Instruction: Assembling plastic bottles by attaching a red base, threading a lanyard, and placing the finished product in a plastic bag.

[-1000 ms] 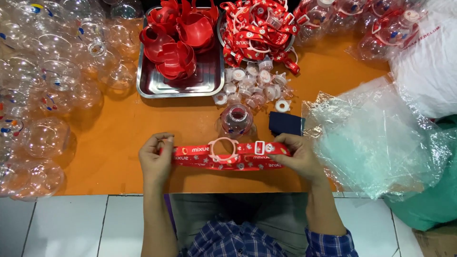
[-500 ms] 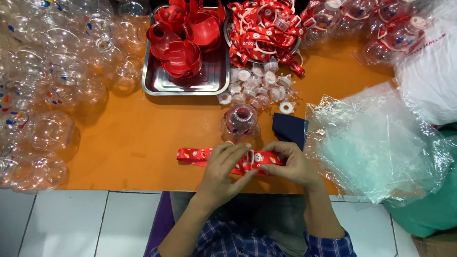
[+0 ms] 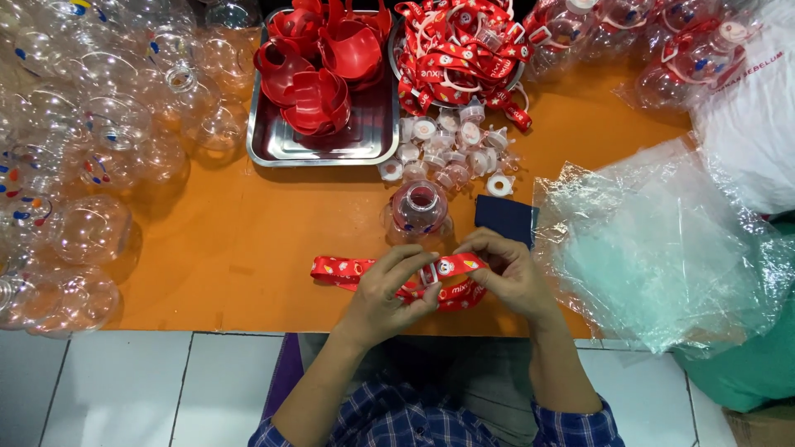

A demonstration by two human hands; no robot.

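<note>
Gripping one red strap point(image 3: 348, 269), two hands.

Left hand point(image 3: 389, 290) and right hand point(image 3: 507, 271) meet fingertip to fingertip (fingers curled, pinching), forearms angled inward.

Red strap point(image 3: 348, 269) middle hidden under both hands beside clear bottle point(image 3: 416, 209), white ring on it barely visible

Work area: orange desk point(image 3: 248, 248) over tiled floor.
The floor point(image 3: 116, 389) consisted of pale square tiles with dark joints; illumination was even.
</note>
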